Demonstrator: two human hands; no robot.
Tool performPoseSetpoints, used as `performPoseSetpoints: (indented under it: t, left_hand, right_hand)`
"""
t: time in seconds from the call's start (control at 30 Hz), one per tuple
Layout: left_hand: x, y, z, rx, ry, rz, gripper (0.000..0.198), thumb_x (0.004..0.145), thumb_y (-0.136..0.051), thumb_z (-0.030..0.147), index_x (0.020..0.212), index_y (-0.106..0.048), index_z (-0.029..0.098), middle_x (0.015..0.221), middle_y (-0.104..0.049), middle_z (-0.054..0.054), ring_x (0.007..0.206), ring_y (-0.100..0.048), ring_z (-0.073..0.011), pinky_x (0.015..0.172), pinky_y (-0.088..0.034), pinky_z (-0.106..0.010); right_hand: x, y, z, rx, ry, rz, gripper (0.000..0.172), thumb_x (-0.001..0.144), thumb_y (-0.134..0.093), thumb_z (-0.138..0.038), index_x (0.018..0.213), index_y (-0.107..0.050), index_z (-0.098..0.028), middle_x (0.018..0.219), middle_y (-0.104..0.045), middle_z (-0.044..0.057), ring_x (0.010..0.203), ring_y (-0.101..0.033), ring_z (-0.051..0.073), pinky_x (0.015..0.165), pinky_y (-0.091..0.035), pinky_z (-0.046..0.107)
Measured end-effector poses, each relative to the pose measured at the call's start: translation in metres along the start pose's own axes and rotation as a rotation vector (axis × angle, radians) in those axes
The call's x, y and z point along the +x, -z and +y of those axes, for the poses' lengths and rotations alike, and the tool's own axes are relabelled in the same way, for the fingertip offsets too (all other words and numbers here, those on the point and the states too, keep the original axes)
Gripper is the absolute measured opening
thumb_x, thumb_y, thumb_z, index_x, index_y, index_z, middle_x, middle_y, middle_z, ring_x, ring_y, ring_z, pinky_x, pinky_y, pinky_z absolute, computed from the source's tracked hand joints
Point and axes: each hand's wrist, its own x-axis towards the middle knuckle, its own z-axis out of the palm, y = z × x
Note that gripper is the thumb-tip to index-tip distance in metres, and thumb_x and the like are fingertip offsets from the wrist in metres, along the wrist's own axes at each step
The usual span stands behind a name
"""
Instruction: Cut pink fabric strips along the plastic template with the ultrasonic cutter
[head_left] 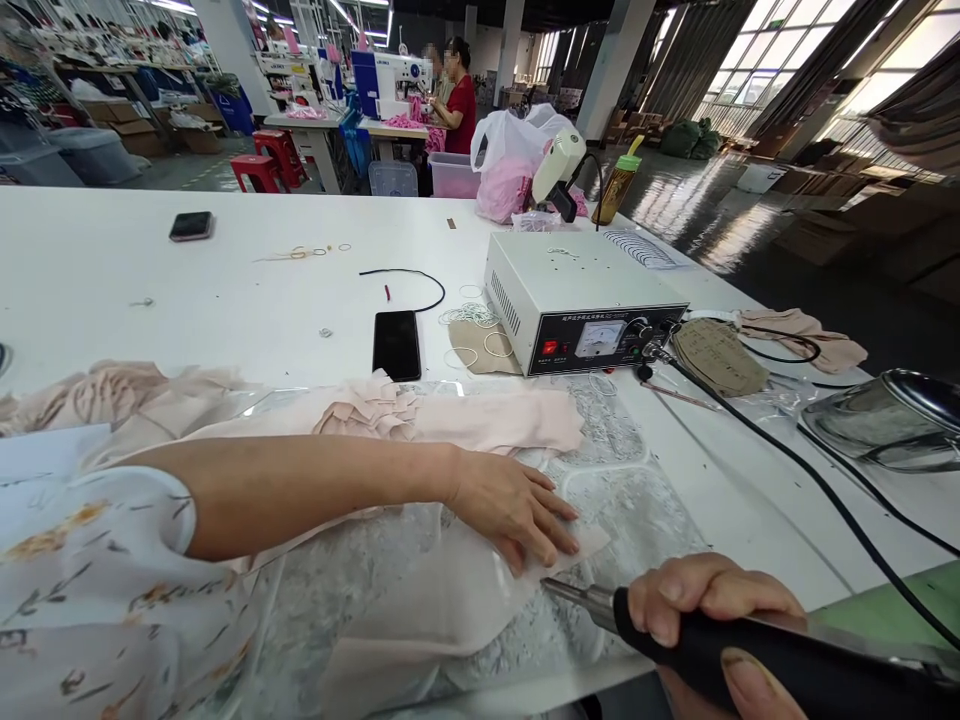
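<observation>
Seemingly midway: left hand (517,508), fingers slightly spread, flat on sheer cloth (442,590); right hand (720,590), fingers wrapped round tool (701,650), tip at cloth edge; pink cloth (495,420) beyond, done or waiting, unclear.

Open tabletop (90,260) leftward; box (585,290) ahead

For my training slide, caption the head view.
Left hand rests on pale fabric; right hand holds a black-handled tool, its metal tip near the fabric's edge.

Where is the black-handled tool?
The tool is lower right in the head view, gripped in the right hand, its metal tip near the left hand.
</observation>
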Motion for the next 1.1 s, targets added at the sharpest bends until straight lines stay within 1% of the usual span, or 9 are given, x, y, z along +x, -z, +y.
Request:
performPoseSetpoints:
  t: [0.2,0.43,0.57,0.63,0.7,0.77,0.83,0.97,1.1]
  left_hand:
    - [0.002,0.004,0.001,-0.095,0.08,-0.059,0.014,0.079,-0.079,0.025,0.075,-0.066,0.03,0.129,-0.061,0.011,0.136,-0.043,-0.0186,0.117,-0.025,-0.03]
    - [-0.001,-0.006,-0.001,-0.123,0.055,0.052,0.016,0.078,-0.08,0.023,0.074,-0.067,0.031,0.124,-0.065,0.012,0.132,-0.048,-0.019,0.114,-0.031,-0.03]
    - [-0.007,-0.001,0.004,-0.004,0.04,0.108,0.014,0.081,-0.077,0.023,0.091,-0.068,0.029,0.125,-0.065,0.005,0.129,-0.051,-0.0188,0.109,-0.037,-0.027]
    - [-0.012,0.003,0.014,0.061,0.111,0.112,0.016,0.085,-0.072,0.023,0.1,-0.067,0.024,0.123,-0.065,-0.001,0.12,-0.056,-0.0188,0.105,-0.041,-0.026]
    - [-0.015,0.003,0.032,0.107,0.218,0.12,0.014,0.09,-0.065,0.024,0.104,-0.065,0.019,0.108,-0.069,-0.006,0.101,-0.063,-0.0202,0.092,-0.049,-0.028]
    - [-0.018,-0.004,0.054,0.168,0.352,0.14,0.015,0.093,-0.057,0.022,0.103,-0.064,0.013,0.089,-0.067,-0.01,0.079,-0.062,-0.0214,0.073,-0.052,-0.032]
    - [-0.021,-0.017,0.076,0.239,0.505,0.189,0.023,0.095,-0.056,0.032,0.108,-0.061,0.014,0.086,-0.063,-0.008,0.072,-0.057,-0.02,0.066,-0.049,-0.031]
    - [-0.025,-0.037,0.098,0.295,0.571,0.201,0.049,0.088,-0.064,0.046,0.127,-0.05,0.018,0.098,-0.061,-0.009,0.079,-0.057,-0.0227,0.072,-0.048,-0.036]
    - [-0.035,-0.028,0.088,0.342,0.387,0.128,0.027,0.094,-0.056,0.03,0.121,-0.056,0.023,0.121,-0.059,-0.01,0.106,-0.057,-0.0253,0.097,-0.042,-0.042]
  right_hand:
    - [0.0,-0.004,-0.002,-0.011,-0.021,0.003,0.008,0.084,-0.062,-0.029,0.084,-0.06,-0.022,0.073,-0.056,0.002,0.055,-0.054,0.013,0.051,-0.053,0.031]
    - [-0.002,0.003,0.002,-0.002,-0.001,0.012,0.009,0.083,-0.061,-0.03,0.085,-0.059,-0.022,0.073,-0.056,0.002,0.055,-0.054,0.013,0.05,-0.052,0.031]
    - [0.003,0.013,-0.002,0.016,0.051,0.127,0.013,0.079,-0.062,-0.032,0.081,-0.058,-0.02,0.07,-0.054,0.0,0.053,-0.05,0.012,0.047,-0.05,0.028]
    - [0.006,0.017,-0.003,0.011,0.065,0.175,0.011,0.078,-0.062,-0.031,0.08,-0.057,-0.02,0.068,-0.053,0.0,0.053,-0.05,0.012,0.048,-0.05,0.028]
    - [0.01,0.019,-0.001,0.008,0.076,0.174,0.01,0.079,-0.062,-0.03,0.081,-0.057,-0.021,0.067,-0.053,0.0,0.054,-0.051,0.012,0.05,-0.052,0.029]
    - [0.014,0.02,0.004,0.021,0.092,0.143,0.011,0.08,-0.063,-0.03,0.083,-0.058,-0.021,0.068,-0.054,0.0,0.053,-0.051,0.012,0.051,-0.052,0.029]
    - [0.017,0.019,0.008,0.048,0.096,0.116,0.01,0.081,-0.063,-0.03,0.083,-0.059,-0.021,0.07,-0.055,0.001,0.053,-0.053,0.012,0.051,-0.053,0.029]
    - [0.018,0.024,0.008,0.047,0.058,0.054,0.008,0.082,-0.064,-0.029,0.083,-0.059,-0.023,0.071,-0.056,0.001,0.054,-0.057,0.014,0.052,-0.055,0.032]
    - [0.007,0.039,0.003,0.014,-0.003,-0.001,0.006,0.085,-0.062,-0.028,0.089,-0.059,-0.024,0.072,-0.058,0.002,0.058,-0.06,0.016,0.054,-0.055,0.033]
